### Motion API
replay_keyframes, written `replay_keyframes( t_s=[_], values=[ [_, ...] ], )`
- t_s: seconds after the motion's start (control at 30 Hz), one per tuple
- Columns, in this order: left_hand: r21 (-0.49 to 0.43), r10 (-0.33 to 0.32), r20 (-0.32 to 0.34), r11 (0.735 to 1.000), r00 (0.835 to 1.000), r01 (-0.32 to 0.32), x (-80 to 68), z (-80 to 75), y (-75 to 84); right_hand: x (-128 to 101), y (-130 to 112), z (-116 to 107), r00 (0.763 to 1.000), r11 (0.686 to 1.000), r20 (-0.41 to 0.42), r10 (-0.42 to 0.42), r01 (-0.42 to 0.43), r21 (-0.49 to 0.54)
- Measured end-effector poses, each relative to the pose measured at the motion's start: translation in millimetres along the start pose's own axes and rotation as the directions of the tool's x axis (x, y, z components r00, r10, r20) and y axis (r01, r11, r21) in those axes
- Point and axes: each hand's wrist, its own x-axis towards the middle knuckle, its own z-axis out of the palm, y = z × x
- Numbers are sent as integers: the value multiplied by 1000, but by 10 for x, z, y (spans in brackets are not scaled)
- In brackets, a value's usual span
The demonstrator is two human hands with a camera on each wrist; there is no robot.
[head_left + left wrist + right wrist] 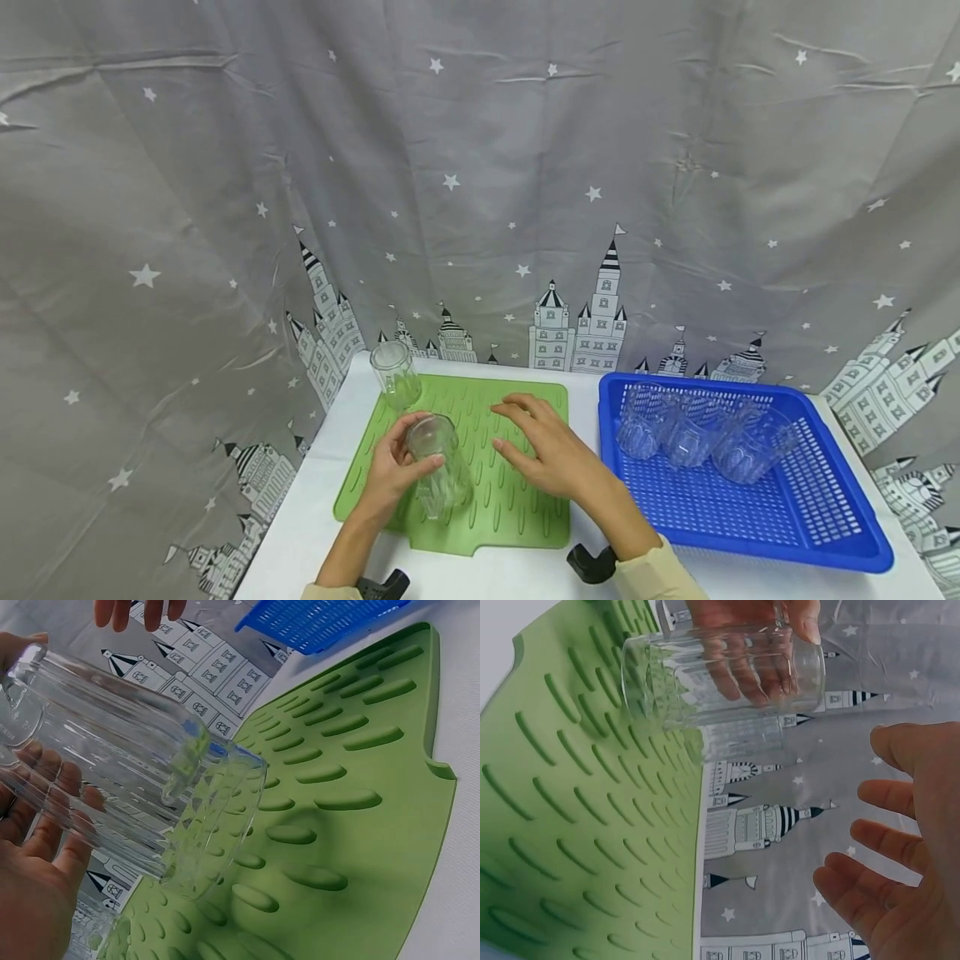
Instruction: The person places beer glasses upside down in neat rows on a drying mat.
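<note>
My left hand (392, 468) grips a clear glass mug (448, 475) around its upper end, over the green ridged mat (517, 512). In the left wrist view, the mug (127, 757) slants with its wide end toward the mat; whether it touches I cannot tell. My right hand (551, 450) hovers over the mat's right side, apart from the mug. Its spread fingers hold nothing in the right wrist view. A second clear glass (396, 375) stands at the mat's far left corner, and shows partly behind the held mug in the right wrist view.
To the right sits a blue perforated basket (720, 521) with 3 clear glass mugs (693, 433) along its far side. A white cloth (300, 512) covers the table. Behind hangs a grey curtain (480, 167) printed with stars and castles.
</note>
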Motion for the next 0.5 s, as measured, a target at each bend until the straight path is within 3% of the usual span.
replay_keyframes(
  t_s=[0.23,0.5],
  values=[
    [80,-23,-37,996,999,26,19,56,-6,-92,128,-64,999,999,-2,36,-36,-14],
    [139,-41,-65,989,997,50,88,83,-11,-330,503,-224,997,992,-35,72,-75,-102]
  ],
)
